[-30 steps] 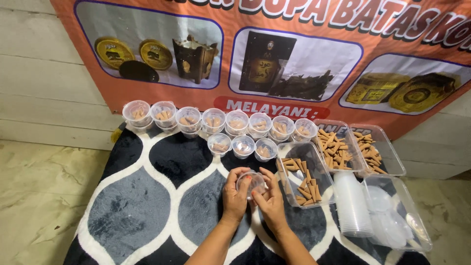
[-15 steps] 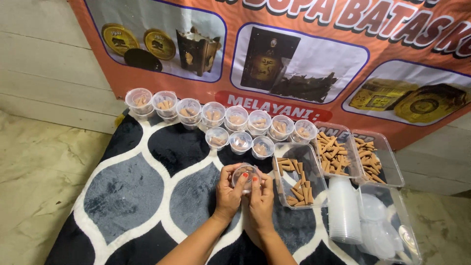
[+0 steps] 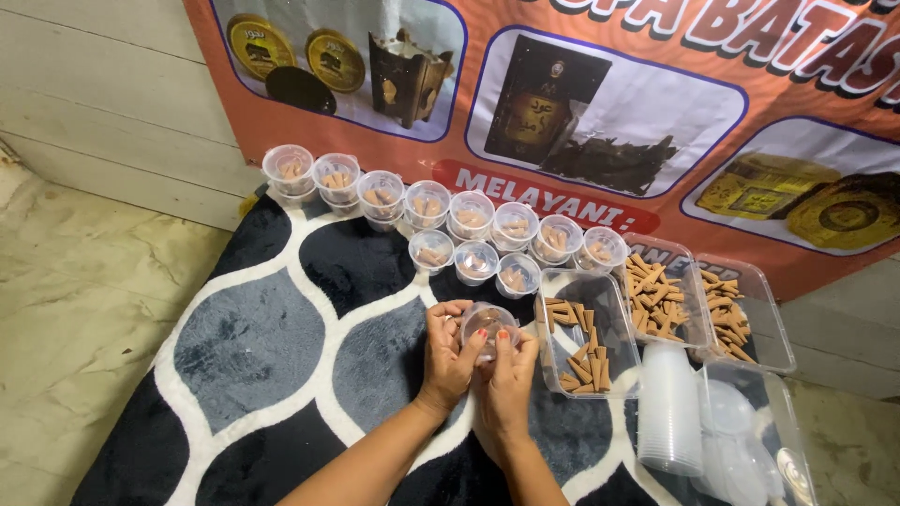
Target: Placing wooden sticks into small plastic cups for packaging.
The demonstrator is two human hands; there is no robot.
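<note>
Head view shows the left hand (image 3: 448, 356) and right hand (image 3: 506, 379) both closed around one small clear cup (image 3: 487, 325), held upright between them above the rug (image 3: 281, 328), just beside the tray (image 3: 581, 347).

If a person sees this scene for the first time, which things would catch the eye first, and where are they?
Probably the two hands, left hand and right hand, which grip one small clear cup low in the middle, over a black, grey and white rug. Behind them runs a row of filled cups below an orange banner. To the right lie clear trays of brown cones.
</note>
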